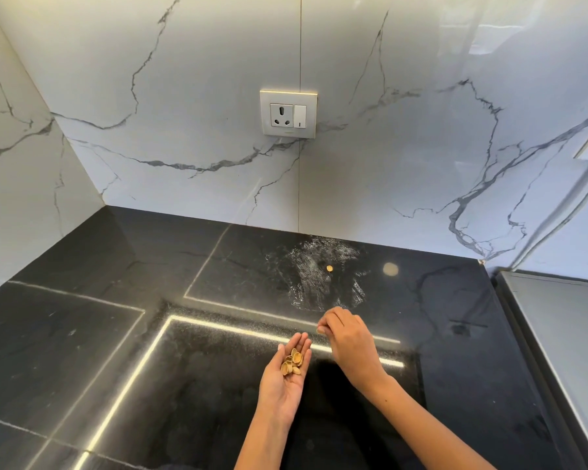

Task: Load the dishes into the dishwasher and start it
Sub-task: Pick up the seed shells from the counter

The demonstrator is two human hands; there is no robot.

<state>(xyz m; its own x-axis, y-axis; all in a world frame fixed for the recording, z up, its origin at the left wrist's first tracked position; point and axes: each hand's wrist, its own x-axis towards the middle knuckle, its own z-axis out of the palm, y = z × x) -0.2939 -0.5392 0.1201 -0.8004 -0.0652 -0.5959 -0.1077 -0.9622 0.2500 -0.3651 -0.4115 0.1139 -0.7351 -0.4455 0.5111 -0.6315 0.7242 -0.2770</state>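
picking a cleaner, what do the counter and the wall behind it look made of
Counter: seemingly polished black stone, granite perhaps; it mirrors the strip lights and shows faint speckle. Wall: glossy white marble-look slabs, possibly porcelain tile; grey veins, one straight vertical joint.

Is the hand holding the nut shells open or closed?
Open. The left hand lies palm up with straight fingers, and the small tan nut shells sit loose on it, above the glossy black stone counter.

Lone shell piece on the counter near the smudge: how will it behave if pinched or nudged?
The shell piece looks tiny and thin, so probably very light. On the glossy black counter it would likely skid when nudged. Being small and low, a fingertip pinch may be fiddly.
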